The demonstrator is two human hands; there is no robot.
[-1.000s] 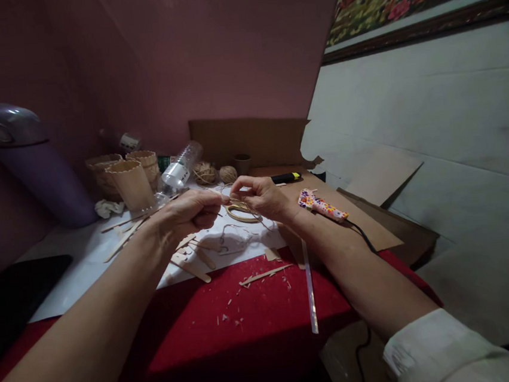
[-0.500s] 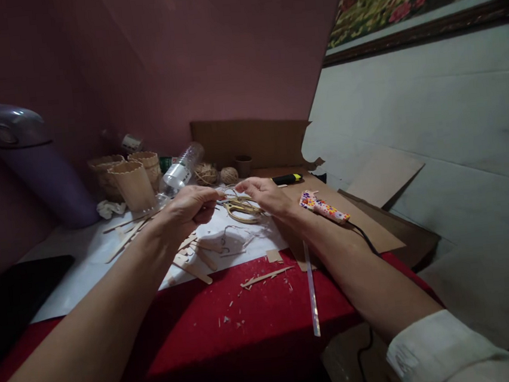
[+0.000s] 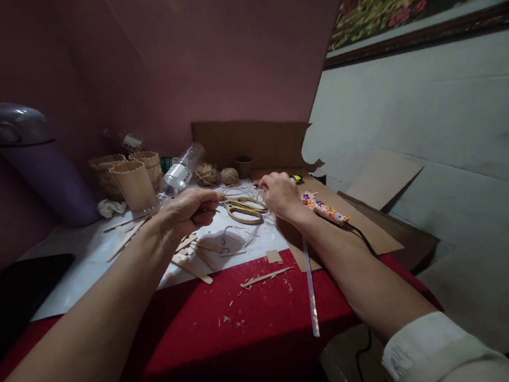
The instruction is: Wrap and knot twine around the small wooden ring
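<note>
My left hand (image 3: 195, 207) is closed in a pinch just left of the gold-handled scissors (image 3: 244, 217). A small brown end, which looks like twine, shows at its fingertips. My right hand (image 3: 280, 193) is on the other side of the scissors, knuckles up and fingers curled down; whatever it holds is hidden. Thin loose strands of twine (image 3: 236, 188) lie behind the scissors, between the hands. Two twine balls, one larger (image 3: 206, 174) and one smaller (image 3: 229, 176), rest farther back. Beside my right wrist lies a dotted glue gun (image 3: 326, 209) with a black cord.
Craft sticks (image 3: 192, 266) lie on white paper near my left forearm. Wooden-stick cups (image 3: 132, 188), a clear plastic bottle (image 3: 183, 171) and a tall purple flask (image 3: 48, 169) stand at the left. A clear glue stick (image 3: 312, 299) overhangs the red cloth (image 3: 196, 329). Cardboard (image 3: 367, 234) lies right.
My right hand has moved right, away from my left hand, and turned knuckles up. It now covers most of the yellow-and-black tool. My left hand has stayed nearly in place.
</note>
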